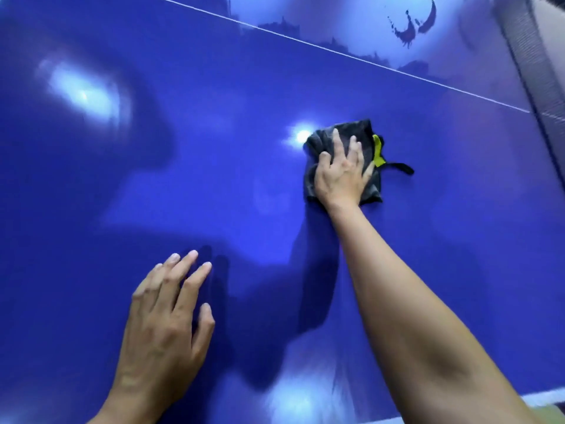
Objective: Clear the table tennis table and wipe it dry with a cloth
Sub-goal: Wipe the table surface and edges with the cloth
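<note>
Head view, one entry.

- Table [214, 148]: blue, glossy top that fills the frame, with lamp glare in several spots. A thin white line [336, 52] crosses the far part on a slant.
- Cloth [356, 128]: dark grey, bunched and lying flat on the table right of centre. A yellow tag [378, 153] and a black loop trail off its right edge. Its longer side runs roughly near to far, in line with the forearm.
- Right hand [339, 175]: palm down on top of the cloth. The fingers are spread and mostly straight, pressing it to the surface rather than gripping it. The arm is stretched well out.
- Left hand [165, 325]: bare and holding nothing, fingers straight and slightly fanned. It rests on the near part of the table as a prop, well apart from the cloth.
- Wet patches [406, 29]: dark streaks and smears beyond the white line, at the far right.

Judgement: this is the wiping stage. The remaining wet lies ahead and to the right of the cloth, across the line, and the right hand is much the nearer. The next pass probably calls for a push away and rightward at fuller reach.
</note>
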A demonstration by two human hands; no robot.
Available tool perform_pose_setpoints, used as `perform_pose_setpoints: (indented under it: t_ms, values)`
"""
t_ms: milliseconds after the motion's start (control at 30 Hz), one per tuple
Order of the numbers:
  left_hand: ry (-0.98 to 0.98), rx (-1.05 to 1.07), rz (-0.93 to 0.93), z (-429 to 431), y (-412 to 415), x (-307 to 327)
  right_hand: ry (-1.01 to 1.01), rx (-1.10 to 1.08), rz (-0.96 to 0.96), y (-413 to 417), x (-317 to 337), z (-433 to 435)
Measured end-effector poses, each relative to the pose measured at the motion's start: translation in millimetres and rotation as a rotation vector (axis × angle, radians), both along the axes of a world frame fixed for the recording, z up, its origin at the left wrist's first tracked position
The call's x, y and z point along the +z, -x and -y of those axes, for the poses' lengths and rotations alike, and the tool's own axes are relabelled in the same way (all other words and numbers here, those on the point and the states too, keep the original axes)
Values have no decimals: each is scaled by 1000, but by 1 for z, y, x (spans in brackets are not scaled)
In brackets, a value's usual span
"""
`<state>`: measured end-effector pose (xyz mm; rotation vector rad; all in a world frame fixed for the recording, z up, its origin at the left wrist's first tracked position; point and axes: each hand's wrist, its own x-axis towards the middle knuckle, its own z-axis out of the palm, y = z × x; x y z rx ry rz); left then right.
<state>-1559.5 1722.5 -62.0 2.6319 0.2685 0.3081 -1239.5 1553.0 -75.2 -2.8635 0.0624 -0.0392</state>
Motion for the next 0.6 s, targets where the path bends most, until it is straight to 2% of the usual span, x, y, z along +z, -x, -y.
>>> perform_pose_setpoints:
  t_ms: [200, 333, 433, 600]
  values:
    - [-93, -26, -17, 34, 54, -16, -36, 515, 49, 116, -1, -147]
    - [-143, 44, -6, 62, 70, -9, -86, 679, -36, 138, -1, -147]
    - [-176, 10, -47, 87, 81, -6, -77, 591, 11, 111, 0, -79]
    - [-194, 8, -114, 108, 89, -11, -19, 168, -6, 64, 3, 121]
